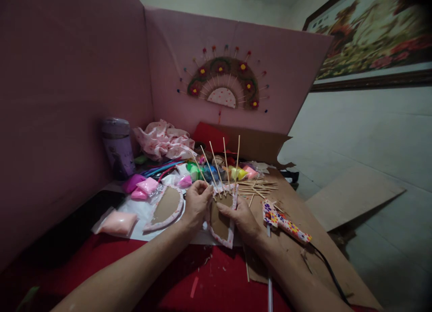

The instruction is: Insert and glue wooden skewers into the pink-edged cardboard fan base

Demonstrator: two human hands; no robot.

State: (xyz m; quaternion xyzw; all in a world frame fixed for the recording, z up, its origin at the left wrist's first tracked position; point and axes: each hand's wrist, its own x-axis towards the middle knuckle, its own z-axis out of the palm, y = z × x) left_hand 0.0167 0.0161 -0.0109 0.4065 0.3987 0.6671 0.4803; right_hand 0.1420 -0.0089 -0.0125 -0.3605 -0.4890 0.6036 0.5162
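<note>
The left hand is pinching the leftmost stick, which is leaning toward eleven o'clock; the right hand is gripping the card between both hands, its long axis running roughly twelve to six.

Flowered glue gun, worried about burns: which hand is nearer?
Right: the right hand is just left of the glue gun, the left hand farther left, at a thin stick.

On my feed, both hands grip a cardboard half-circle — thin sticks fanning up from its edge.
</note>
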